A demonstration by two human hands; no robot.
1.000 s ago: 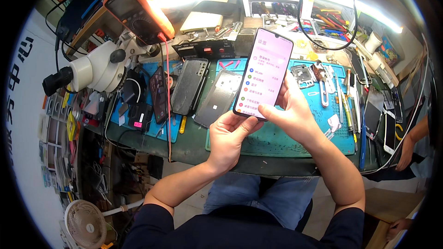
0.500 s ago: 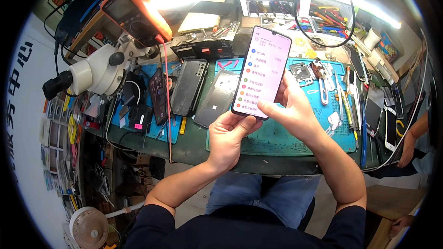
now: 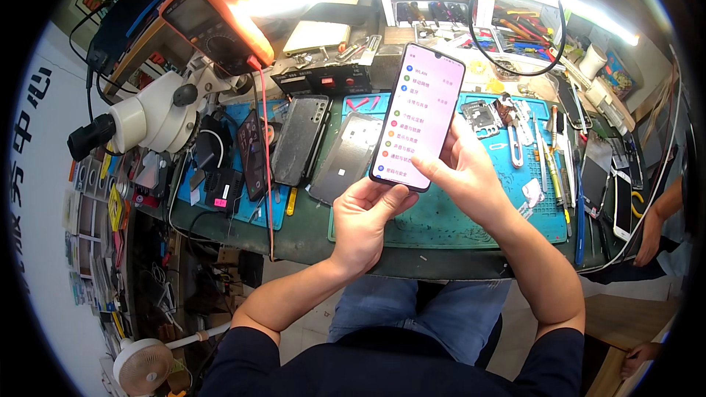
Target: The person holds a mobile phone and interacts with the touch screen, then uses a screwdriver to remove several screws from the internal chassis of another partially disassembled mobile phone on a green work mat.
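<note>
A lit smartphone (image 3: 421,114) is held up above the bench, its screen facing me with a list of coloured round icons on a pale pink ground. My left hand (image 3: 366,220) grips the phone's lower edge, thumb in front and fingers behind. My right hand (image 3: 467,173) is wrapped round its right side, with the thumb over the lower part of the screen. Behind the phone, a dark grey phone back panel (image 3: 344,165) lies on the blue-green work mat (image 3: 456,228), partly covered by the phone and left hand.
At left stand a white microscope (image 3: 151,117), an orange multimeter (image 3: 213,22) and more phones (image 3: 300,140). Tweezers and screwdrivers (image 3: 548,158) lie at right beside a white phone (image 3: 623,202). Another person's arm (image 3: 654,224) reaches in at the right edge. A small fan (image 3: 143,367) stands lower left.
The list on the phone's screen has scrolled upward, showing further entries at the bottom. Both hands and the phone stay almost in place. The fan's head has turned slightly.
</note>
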